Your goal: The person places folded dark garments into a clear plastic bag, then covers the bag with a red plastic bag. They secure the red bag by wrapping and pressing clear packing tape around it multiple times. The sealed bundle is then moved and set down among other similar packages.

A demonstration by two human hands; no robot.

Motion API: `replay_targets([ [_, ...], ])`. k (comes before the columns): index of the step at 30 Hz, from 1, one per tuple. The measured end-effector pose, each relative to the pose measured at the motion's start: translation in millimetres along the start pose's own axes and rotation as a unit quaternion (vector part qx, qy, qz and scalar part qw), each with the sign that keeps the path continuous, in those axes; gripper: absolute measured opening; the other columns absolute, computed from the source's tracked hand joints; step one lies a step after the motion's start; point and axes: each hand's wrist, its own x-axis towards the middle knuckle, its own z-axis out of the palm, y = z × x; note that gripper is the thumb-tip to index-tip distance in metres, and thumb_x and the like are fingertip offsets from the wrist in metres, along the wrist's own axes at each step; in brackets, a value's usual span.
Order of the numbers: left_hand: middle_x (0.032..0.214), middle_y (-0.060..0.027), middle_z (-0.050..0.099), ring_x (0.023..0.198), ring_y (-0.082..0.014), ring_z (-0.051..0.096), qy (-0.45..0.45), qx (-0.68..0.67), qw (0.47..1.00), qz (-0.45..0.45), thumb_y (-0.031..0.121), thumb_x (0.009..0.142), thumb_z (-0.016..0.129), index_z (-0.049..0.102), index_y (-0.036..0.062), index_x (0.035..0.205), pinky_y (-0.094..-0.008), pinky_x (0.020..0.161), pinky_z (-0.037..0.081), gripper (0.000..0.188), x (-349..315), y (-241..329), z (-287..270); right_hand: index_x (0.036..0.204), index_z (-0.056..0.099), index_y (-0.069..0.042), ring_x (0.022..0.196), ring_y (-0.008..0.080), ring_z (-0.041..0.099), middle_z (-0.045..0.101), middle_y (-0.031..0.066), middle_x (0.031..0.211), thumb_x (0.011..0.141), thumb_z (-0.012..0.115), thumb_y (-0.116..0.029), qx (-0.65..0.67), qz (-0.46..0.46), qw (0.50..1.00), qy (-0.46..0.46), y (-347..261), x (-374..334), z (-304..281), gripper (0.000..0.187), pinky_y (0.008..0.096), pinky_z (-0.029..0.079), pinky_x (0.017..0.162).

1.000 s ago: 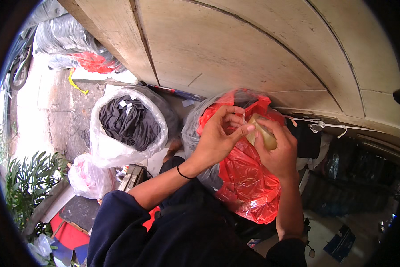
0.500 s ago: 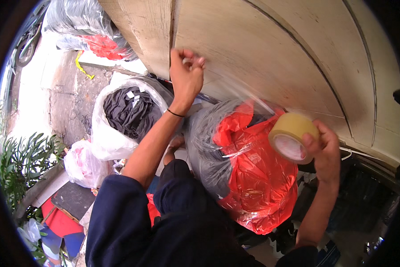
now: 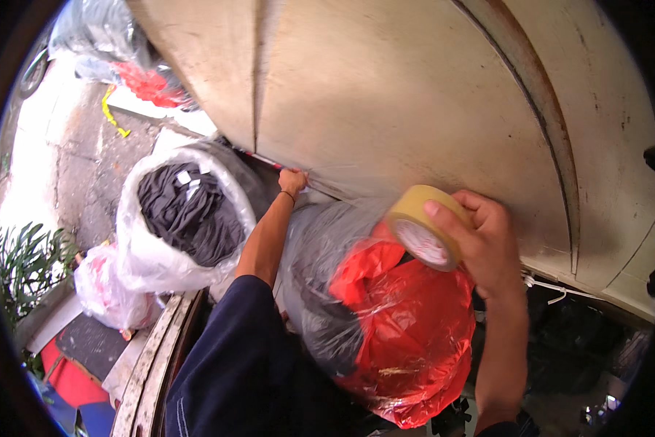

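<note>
Holds yellow tape roll [image 3: 416, 201] in R hand [image 3: 484, 244], closed round its outer band, w/ axis tipped toward approx 7 o'clock. Has red/grey plastic bundle [image 3: 415, 320] at 6–7 o'clock from roll. Has L hand [image 3: 293, 181] at 9–10 o'clock, well apart from roll, near base of wooden panel [image 3: 400, 95]; can't tell L grip.

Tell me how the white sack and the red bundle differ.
The white sack gapes open, showing dark cloth; the red bundle has red plastic over its top. The sack is whitish; the bundle mixes bright red with clear plastic. Both have plastic outsides.
</note>
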Motion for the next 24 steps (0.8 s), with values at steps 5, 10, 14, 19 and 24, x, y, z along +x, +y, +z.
replay_targets([
  [5, 0.129, -0.0160, 0.076, 0.127, -0.0313, 0.070, -0.161, 0.339, 0.918, 0.131, 0.041, 0.084, 0.087, 0.081, 0.0116, 0.115, -0.0506, 0.107, 0.055, 0.043, -35, -36, 53, 0.107, 0.078, 0.005, 0.082, 0.0093, 0.070, 0.078, 0.0062, 0.091, 0.101, 0.082, -0.026, -0.088, 0.003, 0.996, 0.034, 36, -11, -1, 0.032, 0.0270, 0.056, 0.074],
  [10, 0.162, -0.0167, 0.054, 0.156, -0.0341, 0.043, -0.084, 0.531, 0.804, 0.253, 0.049, 0.097, 0.073, 0.076, 0.0077, 0.133, -0.0597, 0.124, 0.036, 0.055, -72, -11, 21, 0.095, 0.078, 0.002, 0.073, 0.0113, 0.070, 0.078, 0.0102, 0.082, 0.095, 0.086, -0.039, -0.107, 0.203, 0.966, 0.119, 63, -94, -48, 0.042, 0.0320, 0.054, 0.067],
  [14, 0.152, -0.0211, 0.065, 0.140, -0.0359, 0.062, -0.360, 0.175, 0.916, -0.017, 0.057, 0.107, 0.059, 0.067, 0.0110, 0.150, -0.0449, 0.121, 0.045, 0.064, -95, 34, 5, 0.089, 0.075, 0.003, 0.069, 0.0080, 0.065, 0.074, 0.0066, 0.075, 0.095, 0.087, -0.035, -0.103, 0.108, 0.980, 0.130, 96, -126, -51, 0.040, 0.0292, 0.050, 0.063],
  [19, 0.148, -0.0222, 0.069, 0.134, -0.0347, 0.067, -0.550, 0.066, 0.827, -0.094, 0.056, 0.111, 0.052, 0.069, 0.0097, 0.148, -0.0428, 0.118, 0.048, 0.061, -121, 37, 11, 0.087, 0.074, 0.002, 0.066, 0.0086, 0.063, 0.072, 0.0078, 0.072, 0.097, 0.085, -0.037, -0.094, 0.096, 0.981, 0.140, 100, -140, -51, 0.042, 0.0302, 0.049, 0.061],
  [24, 0.117, -0.0187, 0.083, 0.109, -0.0260, 0.078, -0.307, 0.371, 0.829, 0.285, 0.048, 0.114, 0.050, 0.082, 0.0033, 0.123, -0.0474, 0.097, 0.058, 0.055, -105, 20, -18, 0.082, 0.072, 0.002, 0.062, 0.0098, 0.060, 0.067, 0.0082, 0.066, 0.098, 0.082, -0.042, -0.131, 0.114, 0.969, 0.173, 140, -226, -92, 0.048, 0.0332, 0.048, 0.058],
])
